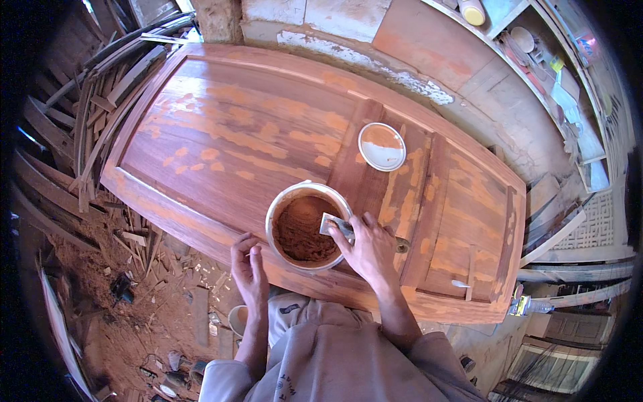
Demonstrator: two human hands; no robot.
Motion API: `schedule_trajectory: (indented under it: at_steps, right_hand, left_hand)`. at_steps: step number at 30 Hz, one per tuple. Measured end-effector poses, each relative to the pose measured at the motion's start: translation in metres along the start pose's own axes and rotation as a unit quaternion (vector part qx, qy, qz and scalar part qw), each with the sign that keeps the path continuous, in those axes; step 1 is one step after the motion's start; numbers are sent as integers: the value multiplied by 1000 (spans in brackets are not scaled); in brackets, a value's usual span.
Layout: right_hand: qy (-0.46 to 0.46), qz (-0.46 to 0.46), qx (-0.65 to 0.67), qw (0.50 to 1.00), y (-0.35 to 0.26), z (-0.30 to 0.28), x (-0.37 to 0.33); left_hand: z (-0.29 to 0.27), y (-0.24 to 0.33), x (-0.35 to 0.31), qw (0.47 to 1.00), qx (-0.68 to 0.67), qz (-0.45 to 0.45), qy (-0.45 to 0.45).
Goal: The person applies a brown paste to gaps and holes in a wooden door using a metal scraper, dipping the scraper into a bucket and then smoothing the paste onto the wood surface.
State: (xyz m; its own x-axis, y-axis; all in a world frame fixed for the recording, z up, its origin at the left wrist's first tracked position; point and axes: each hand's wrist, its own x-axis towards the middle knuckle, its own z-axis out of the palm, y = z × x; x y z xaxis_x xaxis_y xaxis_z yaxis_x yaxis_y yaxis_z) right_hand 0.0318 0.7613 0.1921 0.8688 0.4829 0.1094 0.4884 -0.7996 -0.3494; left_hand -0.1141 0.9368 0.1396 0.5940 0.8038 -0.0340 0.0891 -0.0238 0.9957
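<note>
We see a flat putty knife with a pale, squarish blade [329, 224] at the right side of a round white plastic tub [270, 224], its blade over the soft-looking reddish-brown paste [301, 231] inside; whether it touches the paste we cannot tell. We judge the knife light and its blade thin but fairly stiff, best held by the handle close behind the blade; the paste looks thick and sticky, so a smeared handle could turn slippery; the tub is probably weighty, and we would steady it by its rim. Our right hand [370, 246], just right of the tub, has its fingers clamped on the knife, the thumb reaching toward the blade; our left hand [250, 271], just left of the tub, has its fingers loosely bent and partly open, with nothing visible in them; we cannot tell whether they touch the long reddish-brown wooden door [221, 100] under the tub.
</note>
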Motion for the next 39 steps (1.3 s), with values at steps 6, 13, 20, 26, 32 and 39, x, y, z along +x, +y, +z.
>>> schedule_trajectory:
  at_steps: [6, 13, 20, 26, 32, 39]
  right_hand:
    - [-58, 15, -70, 996, 5, 6, 2]
    - [14, -13, -85, 996, -22, 11, 11]
    - [-27, 37, -71, 996, -33, 5, 11]
    - [-22, 26, -131, 991, -33, 15, 5]
    - [9, -17, -129, 991, -33, 17, -8]
    - [36, -46, 79, 995, 2, 24, -38]
  left_hand:
    - [21, -3, 21, 998, 16, 35, -44]
    - [24, -1, 49, 994, 72, 87, -12]
    - [42, -9, 53, 982, 129, 118, -66]
    - [43, -15, 51, 987, 83, 117, -79]
    - [46, -26, 47, 983, 93, 152, -34]
    - [46, -29, 30, 983, 81, 153, 59]
